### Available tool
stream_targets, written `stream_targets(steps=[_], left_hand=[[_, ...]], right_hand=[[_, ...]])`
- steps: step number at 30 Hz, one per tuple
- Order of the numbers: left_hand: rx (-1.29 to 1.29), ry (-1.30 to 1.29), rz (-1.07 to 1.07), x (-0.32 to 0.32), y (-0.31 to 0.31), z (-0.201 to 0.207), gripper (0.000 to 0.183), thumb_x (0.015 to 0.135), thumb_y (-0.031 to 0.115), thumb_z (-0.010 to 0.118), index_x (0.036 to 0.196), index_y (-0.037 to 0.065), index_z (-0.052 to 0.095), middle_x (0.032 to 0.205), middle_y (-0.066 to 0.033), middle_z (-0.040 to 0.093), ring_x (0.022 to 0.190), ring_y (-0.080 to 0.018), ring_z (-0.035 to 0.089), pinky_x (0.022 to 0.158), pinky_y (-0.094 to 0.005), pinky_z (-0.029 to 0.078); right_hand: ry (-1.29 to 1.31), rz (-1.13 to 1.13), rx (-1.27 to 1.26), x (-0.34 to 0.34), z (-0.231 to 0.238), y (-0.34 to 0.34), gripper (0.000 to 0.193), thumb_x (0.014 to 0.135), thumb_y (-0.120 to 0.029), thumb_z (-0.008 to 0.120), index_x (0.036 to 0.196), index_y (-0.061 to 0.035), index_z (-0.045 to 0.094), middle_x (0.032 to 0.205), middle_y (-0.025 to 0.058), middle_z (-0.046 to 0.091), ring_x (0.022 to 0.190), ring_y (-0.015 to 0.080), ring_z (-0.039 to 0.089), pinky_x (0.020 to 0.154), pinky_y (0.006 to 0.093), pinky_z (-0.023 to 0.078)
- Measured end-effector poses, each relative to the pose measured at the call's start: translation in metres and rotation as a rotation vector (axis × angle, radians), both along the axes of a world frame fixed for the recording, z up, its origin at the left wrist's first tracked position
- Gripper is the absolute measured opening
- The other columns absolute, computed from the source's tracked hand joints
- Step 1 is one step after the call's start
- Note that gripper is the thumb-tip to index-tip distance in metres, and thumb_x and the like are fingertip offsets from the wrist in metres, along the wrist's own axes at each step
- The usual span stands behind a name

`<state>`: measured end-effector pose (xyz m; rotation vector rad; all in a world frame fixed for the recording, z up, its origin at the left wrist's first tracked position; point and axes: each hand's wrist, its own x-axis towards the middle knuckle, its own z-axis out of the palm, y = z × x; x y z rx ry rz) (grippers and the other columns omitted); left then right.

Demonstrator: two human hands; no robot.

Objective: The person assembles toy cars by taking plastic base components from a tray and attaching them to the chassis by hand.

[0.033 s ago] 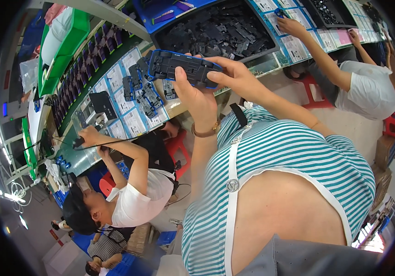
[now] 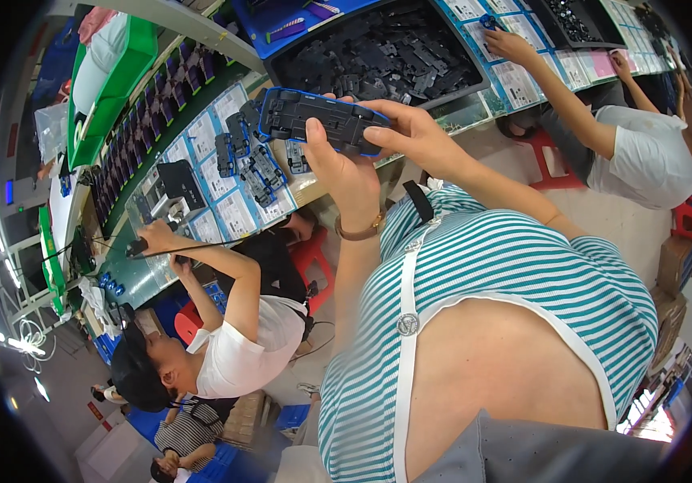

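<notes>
Head camera: At far left, a green plastic bin (image 2: 143,48) holds a white bundle and a pink cloth. Below it, a co-worker in a white shirt (image 2: 253,346) and dark cap leans toward the glossy work table (image 2: 146,282). Several dark toy vehicles (image 2: 264,179) trimmed in blue lie clustered on printed paper sheets (image 2: 237,213).

At center, the left hand (image 2: 347,181), a brown band at its wrist, grasps a toy car (image 2: 331,114), thumb laid on the car's underside. The car is held up near the table's front edge, its black molded base facing the camera, a blue rim around it. Its long axis runs left to right, sloping slightly lower at right; which end is the nose cannot be told. Beyond it, a shallow black tray (image 2: 477,74) brims with jumbled, angular black parts. The right hand (image 2: 420,138) grips the car's right end, thumb on the base. At upper right, a second dark tray (image 2: 613,32) contains small shiny pieces.
</notes>
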<state>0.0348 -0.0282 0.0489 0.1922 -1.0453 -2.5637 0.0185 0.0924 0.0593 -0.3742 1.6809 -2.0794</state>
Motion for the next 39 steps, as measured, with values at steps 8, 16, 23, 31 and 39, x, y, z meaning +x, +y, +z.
stream_targets(steps=[8,16,23,31,39], left_hand=[[-0.033,-0.007,-0.012,0.003,-0.006,-0.005,0.044,0.099,0.037,0.048,0.122,-0.001,0.050,0.113,-0.0123,0.059,0.103,-0.0234,0.061,0.090,-0.0364,0.051],[-0.052,-0.043,-0.025,0.004,-0.019,-0.022,0.039,0.100,0.034,0.046,0.118,-0.001,0.049,0.107,-0.0129,0.061,0.099,-0.0220,0.062,0.086,-0.0356,0.052],[-0.029,-0.067,0.036,0.022,-0.047,-0.033,0.038,0.101,0.023,0.050,0.135,0.008,0.041,0.121,-0.0039,0.054,0.108,-0.0144,0.054,0.095,-0.0306,0.043],[-0.474,-0.511,0.613,0.034,-0.219,-0.129,0.062,0.094,0.021,0.064,0.141,-0.002,0.033,0.114,-0.0136,0.057,0.098,-0.0183,0.058,0.086,-0.0306,0.049],[-0.996,-0.918,0.744,0.030,-0.455,-0.299,0.056,0.081,0.026,0.074,0.122,-0.007,0.057,0.107,-0.0230,0.064,0.085,-0.0313,0.064,0.079,-0.0411,0.051]], right_hand=[[0.066,-0.076,-0.073,0.006,-0.007,-0.004,0.039,0.096,-0.019,0.059,0.130,0.0013,0.056,0.108,0.0036,0.065,0.092,0.0066,0.060,0.074,0.0218,0.051],[0.037,-0.103,0.023,0.009,-0.027,-0.022,0.036,0.095,-0.015,0.060,0.128,-0.0026,0.054,0.108,0.0006,0.061,0.087,0.0040,0.055,0.074,0.0206,0.046],[0.066,-0.114,0.069,0.011,-0.036,-0.052,0.036,0.096,-0.015,0.060,0.128,0.0005,0.054,0.103,0.0011,0.063,0.089,0.0050,0.058,0.075,0.0209,0.049],[0.394,0.011,0.435,-0.002,-0.052,-0.057,0.047,0.094,-0.016,0.058,0.138,-0.0046,0.046,0.130,0.0105,0.050,0.117,0.0204,0.053,0.099,0.0333,0.044],[0.422,-0.049,0.722,-0.002,-0.078,-0.014,0.033,0.090,-0.010,0.061,0.122,-0.0018,0.059,0.122,0.0114,0.055,0.111,0.0219,0.057,0.090,0.0303,0.047]])
